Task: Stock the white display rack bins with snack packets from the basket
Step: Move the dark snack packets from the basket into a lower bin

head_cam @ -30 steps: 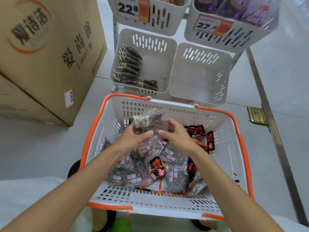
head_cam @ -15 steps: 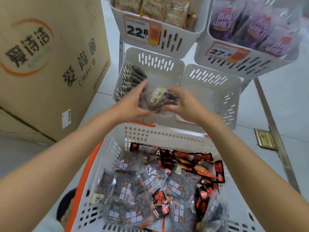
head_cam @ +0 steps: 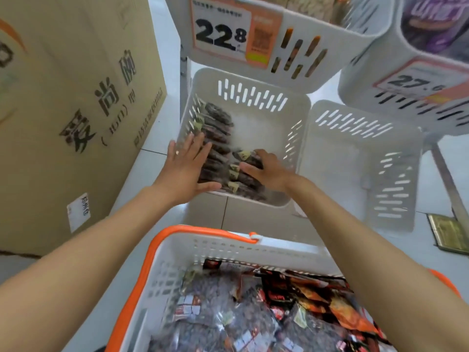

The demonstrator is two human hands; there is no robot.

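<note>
Bin point(head_cam: 291, 115) at 11 o'clock half done: I'm bracing packets point(head_cam: 218, 148) straight-fingered with left hand point(head_cam: 186, 168), right hand point(head_cam: 269, 171) gripping one packet point(head_cam: 245, 156); basket point(head_cam: 203, 231) at 6 o'clock holding loads.

Matt white slotted plastic rack bin point(head_cam: 258, 128); glossy clear-film snack packets point(head_cam: 218, 118); matt brown cardboard box point(head_cam: 76, 97) left; smooth orange-rimmed white plastic basket point(head_cam: 198, 231) near.
</note>
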